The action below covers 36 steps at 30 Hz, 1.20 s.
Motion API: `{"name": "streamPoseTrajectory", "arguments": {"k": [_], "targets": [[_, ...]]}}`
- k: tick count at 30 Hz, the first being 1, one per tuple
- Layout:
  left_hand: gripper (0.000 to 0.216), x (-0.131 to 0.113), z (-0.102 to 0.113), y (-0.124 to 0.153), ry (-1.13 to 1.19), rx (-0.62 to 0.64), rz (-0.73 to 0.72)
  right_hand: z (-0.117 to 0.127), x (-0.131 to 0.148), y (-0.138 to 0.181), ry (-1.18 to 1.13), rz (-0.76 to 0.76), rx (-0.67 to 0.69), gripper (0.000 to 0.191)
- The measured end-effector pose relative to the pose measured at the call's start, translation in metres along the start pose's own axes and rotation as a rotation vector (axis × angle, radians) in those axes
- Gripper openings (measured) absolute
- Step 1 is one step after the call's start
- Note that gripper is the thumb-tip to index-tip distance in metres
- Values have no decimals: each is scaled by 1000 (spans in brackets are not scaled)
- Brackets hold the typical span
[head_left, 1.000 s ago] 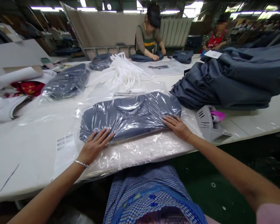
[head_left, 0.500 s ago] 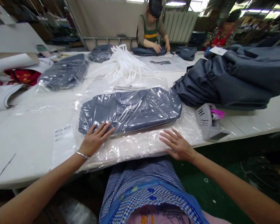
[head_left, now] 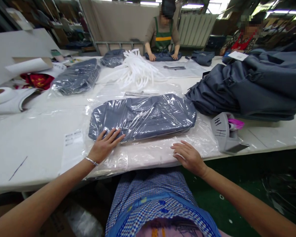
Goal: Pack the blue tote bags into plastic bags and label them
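Observation:
A dark blue-grey bag point(head_left: 143, 117) lies flat on the table in front of me, inside a clear plastic bag point(head_left: 202, 140) whose loose film spreads around it. My left hand point(head_left: 106, 143) rests with spread fingers on the film at the bag's near left edge. Over the loose film at the table's front edge is my right hand point(head_left: 187, 156); its fingers are slightly curled and apart, with nothing in them. Whether it touches the film I cannot tell.
Dark folded bags point(head_left: 246, 85) are heaped at right beside a grey plastic holder point(head_left: 222, 131). White strips point(head_left: 140, 70) lie behind the wrapped bag. Another wrapped bag point(head_left: 75, 77) and a white roll point(head_left: 5, 97) are at left. A co-worker point(head_left: 164, 33) stands across the table.
The view has shifted slightly, so things sit further right. My right hand's fingers have curled a little and its palm has turned; my left hand stays on the wrapped bag.

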<state>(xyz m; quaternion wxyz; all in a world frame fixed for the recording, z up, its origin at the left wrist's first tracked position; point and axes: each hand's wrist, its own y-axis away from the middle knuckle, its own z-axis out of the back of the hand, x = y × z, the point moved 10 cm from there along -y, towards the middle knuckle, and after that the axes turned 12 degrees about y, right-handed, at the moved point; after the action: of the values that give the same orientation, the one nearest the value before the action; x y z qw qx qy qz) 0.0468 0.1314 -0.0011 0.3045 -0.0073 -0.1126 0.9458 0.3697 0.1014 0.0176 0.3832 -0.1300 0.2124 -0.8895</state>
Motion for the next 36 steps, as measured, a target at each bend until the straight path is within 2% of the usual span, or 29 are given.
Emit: {"name": "streamPoseTrajectory", "arguments": {"k": [3, 5, 9, 13, 16, 18, 20, 23, 25, 28, 31, 33, 36], "targets": [[68, -1, 1, 0, 12, -1, 2, -13, 2, 0, 36, 9, 62, 30], [69, -1, 1, 0, 13, -5, 1, -20, 2, 3, 79, 16, 75, 30], [69, 0, 0, 2, -22, -10, 2, -9, -2, -2, 122, 17, -34, 25], [70, 1, -1, 2, -53, -17, -3, 21, -14, -37, 179, 29, -173, 24], [69, 1, 2, 3, -34, -46, -1, 25, -30, -76, 250, 65, -195, 17], [68, 1, 4, 3, -11, -62, 4, 10, -48, -100, 253, 59, -122, 16], [68, 1, 4, 3, 10, -61, 11, -18, -69, -116, 207, 23, 26, 17], [67, 4, 4, 0, 28, -13, 24, -58, -95, -124, 82, -60, 221, 17], [67, 7, 7, -2, 66, 37, 36, -72, -108, -124, 13, -124, 273, 16], [61, 8, 22, -3, 188, 80, 71, -82, -120, -123, -35, -192, 314, 19], [47, 2, 49, 6, 300, -22, 215, -86, -123, -122, -65, -204, 346, 22], [44, -11, 60, 20, 318, -99, 320, -87, -124, -122, -68, -207, 352, 23], [47, -40, 57, 40, 237, -96, 371, -88, -125, -121, -59, -215, 350, 25]]}}
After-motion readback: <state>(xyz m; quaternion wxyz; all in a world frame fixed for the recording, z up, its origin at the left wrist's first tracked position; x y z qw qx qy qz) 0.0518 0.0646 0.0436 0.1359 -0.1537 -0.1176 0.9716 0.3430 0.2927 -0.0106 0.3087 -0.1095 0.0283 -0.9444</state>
